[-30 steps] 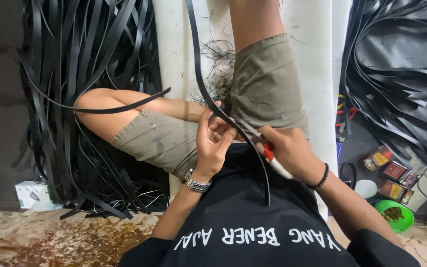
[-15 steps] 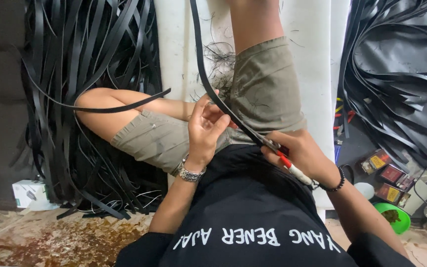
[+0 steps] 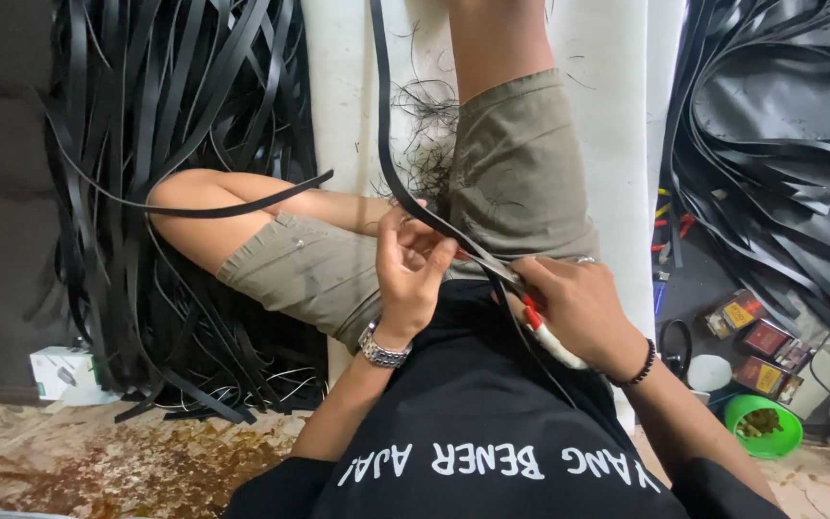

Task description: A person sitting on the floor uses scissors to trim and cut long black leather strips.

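The black strip (image 3: 388, 154), one long narrow band, is held over the lap and runs from the top edge of the view down to the hands, with a thinner sliver trailing on over the black shirt (image 3: 492, 423). It is pinched between the thumb and fingertips of the left hand (image 3: 413, 274), which is closed on it just above the waist; one metal-link wristwatch (image 3: 381, 351) is worn on that wrist. The right hand (image 3: 573, 308) is wrapped tightly around one cutting tool with a red and white handle (image 3: 542, 332), whose tip is set against the strip just beside the left fingers. One black bead bracelet (image 3: 641, 363) is seen on the right wrist.

Two bare legs in olive shorts (image 3: 521, 173) are stretched out on a white mat (image 3: 617, 125), and a second loose strip (image 3: 242, 207) lies across the left thigh. Two large heaps of cut black strips are seen: one at the left (image 3: 165, 106) and one at the right (image 3: 780, 144). A tangle of fine black trimmings (image 3: 425, 125) rests on the mat beside the right thigh.

One small white box (image 3: 64, 373) sits at the lower left. At the lower right, one green bowl (image 3: 763, 423), one white round lid (image 3: 709, 372) and about three small red-brown packets (image 3: 756, 346) are gathered on the floor.
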